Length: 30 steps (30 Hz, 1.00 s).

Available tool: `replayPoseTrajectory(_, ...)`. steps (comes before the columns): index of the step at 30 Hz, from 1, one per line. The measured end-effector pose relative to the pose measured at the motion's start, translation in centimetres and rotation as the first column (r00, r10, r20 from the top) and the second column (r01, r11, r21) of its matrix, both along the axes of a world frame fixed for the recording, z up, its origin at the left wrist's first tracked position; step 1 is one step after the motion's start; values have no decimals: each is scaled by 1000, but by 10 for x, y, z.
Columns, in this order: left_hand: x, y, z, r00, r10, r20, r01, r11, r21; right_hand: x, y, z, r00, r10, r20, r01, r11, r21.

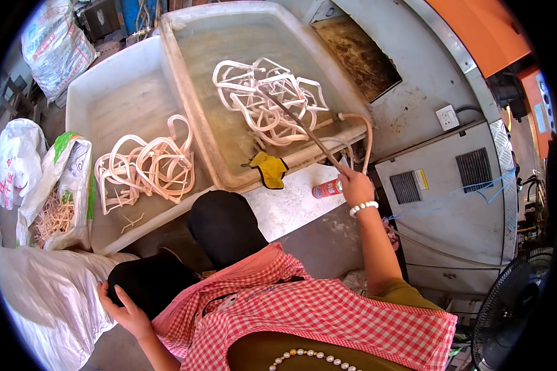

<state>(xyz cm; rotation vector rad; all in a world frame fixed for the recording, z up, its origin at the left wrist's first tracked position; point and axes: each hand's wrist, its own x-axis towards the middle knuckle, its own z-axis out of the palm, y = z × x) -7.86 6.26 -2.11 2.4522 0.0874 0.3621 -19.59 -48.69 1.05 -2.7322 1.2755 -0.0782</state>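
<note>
Tub of water (189, 93), tangle of pale strips (273, 123) in it, yellow-and-black cloth (269, 170) over its near rim, white tub (124, 102) alongside, pinkish strips (147, 166) heaped inside, white sheet (278, 213) in front, red can (327, 188) on it.

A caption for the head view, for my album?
Right hand holds a long rod over pale tangled strips in a tub.

Loops (283, 96) in 2 adjoining tubs (192, 102)

Smooth, glossy plastic strips (276, 84)
</note>
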Motion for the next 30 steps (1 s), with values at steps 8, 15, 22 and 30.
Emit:
replayPoseTrajectory(8,-5,1,3,999,34,13,-33,999,-18,110,15,-52,981,145,-126,-156,985,-79)
replayPoseTrajectory(15,0,-9,3,998,7,60,-9,999,36,164,23,-92,987,154,-38,-151,986,70)
replayPoseTrajectory(22,-4,-9,5,1000,24,16,-24,999,-28,88,15,-41,982,182,40,-185,979,86)
replayPoseTrajectory(30,-1,-1,0,999,8,33,-8,1000,-3,-8,51,-6,998,59,-15,-59,998,24)
